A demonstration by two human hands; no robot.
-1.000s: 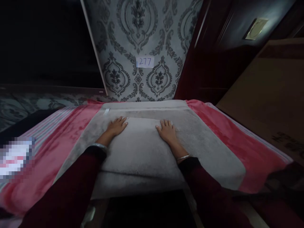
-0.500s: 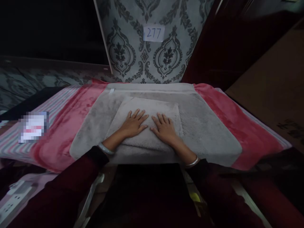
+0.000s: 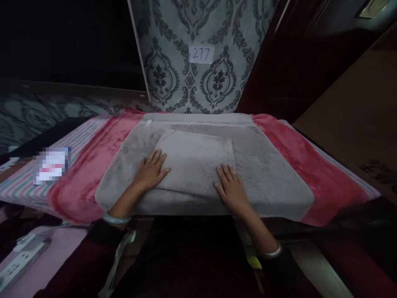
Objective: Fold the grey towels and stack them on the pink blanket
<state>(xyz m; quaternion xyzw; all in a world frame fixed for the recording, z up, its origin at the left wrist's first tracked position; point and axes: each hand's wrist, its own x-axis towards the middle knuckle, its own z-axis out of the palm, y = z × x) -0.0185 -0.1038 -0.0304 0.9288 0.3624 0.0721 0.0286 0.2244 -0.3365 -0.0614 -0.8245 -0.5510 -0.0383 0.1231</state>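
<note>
A folded light-grey plush cloth (image 3: 195, 161) lies flat in the middle of a larger grey plush cloth (image 3: 269, 182), which is spread over pink fabric. My left hand (image 3: 150, 170) rests palm down across the folded cloth's left edge, fingers apart. On its right side lies my right hand (image 3: 232, 186), flat with the fingers spread toward the wall. Neither hand grasps anything. Each wrist wears a bangle.
Pink fabric (image 3: 328, 186) and a striped cloth (image 3: 83, 136) cover the table's sides. A blurred white packet (image 3: 52, 165) sits at left. A dark screen (image 3: 71, 45) stands behind, a cardboard box (image 3: 356, 107) at right. A power strip (image 3: 21, 256) lies lower left.
My hands have moved apart and back toward me, from the middle of the folded cloth to its left and right edges. The folded cloth keeps its place.
</note>
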